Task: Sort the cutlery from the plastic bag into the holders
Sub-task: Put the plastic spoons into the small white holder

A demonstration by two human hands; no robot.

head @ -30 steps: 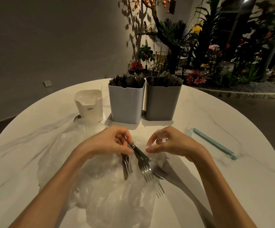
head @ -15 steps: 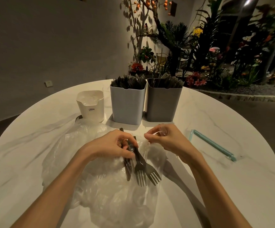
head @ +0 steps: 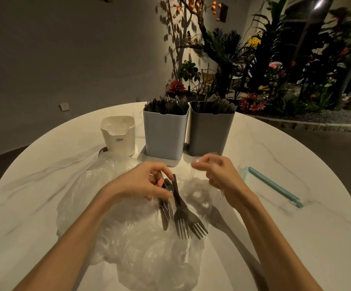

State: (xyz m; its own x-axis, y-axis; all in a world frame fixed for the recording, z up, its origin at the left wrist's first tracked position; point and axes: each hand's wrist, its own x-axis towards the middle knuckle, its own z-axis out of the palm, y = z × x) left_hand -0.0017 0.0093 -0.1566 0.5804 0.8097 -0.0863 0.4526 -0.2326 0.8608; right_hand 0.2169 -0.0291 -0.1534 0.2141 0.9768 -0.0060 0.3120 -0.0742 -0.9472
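My left hand (head: 143, 182) grips a bunch of dark plastic cutlery over the crumpled clear plastic bag (head: 128, 238): two forks (head: 183, 221) and a knife (head: 164, 215) hang tines and blade toward me. My right hand (head: 218, 172), blurred, holds something clear and plastic with curled fingers just in front of the holders. Three holders stand behind: a small white one (head: 119, 137) with clear pieces, a light blue-grey one (head: 164, 134) full of dark forks, and a dark grey one (head: 209, 133) full of cutlery.
A clear zip bag with a teal slider strip (head: 273, 185) lies to the right on the round white marble table (head: 296, 238). Plants and flowers stand beyond the table's far right edge, and a bare wall is at the left.
My right hand has lifted up and away from the left, toward the holders, with the clear piece. The left hand keeps its hold on the dark cutlery, which hangs more upright.
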